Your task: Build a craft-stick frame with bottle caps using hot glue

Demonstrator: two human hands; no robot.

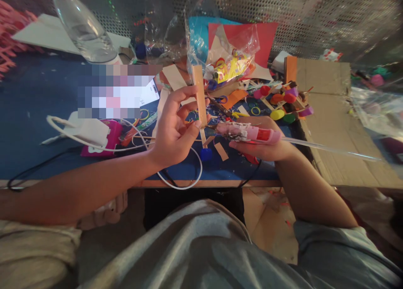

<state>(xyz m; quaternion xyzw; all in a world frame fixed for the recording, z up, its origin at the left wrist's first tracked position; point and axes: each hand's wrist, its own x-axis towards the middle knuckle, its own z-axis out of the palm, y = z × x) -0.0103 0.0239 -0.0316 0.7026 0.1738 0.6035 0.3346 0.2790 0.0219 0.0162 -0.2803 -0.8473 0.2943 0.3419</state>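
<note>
My left hand (178,129) pinches a flat light-brown strip (200,100), held upright above the table. Thin sticks run down from the strip's lower end to a blue cap (206,154). In my right hand (261,150) is a pink hot glue gun (248,132), its front crusted with dried glue and its nozzle pointing left. That nozzle is at the strip's lower end, close to my left thumb; whether it touches cannot be made out. A clear glue stick (330,149) juts from the gun's back.
A water bottle (85,28), a lit phone (147,91) and a white charger on a pink power block (103,140) lie left. Colourful caps on sticks (283,100) and cardboard (340,125) are right. White cable (195,179) loops near the table edge.
</note>
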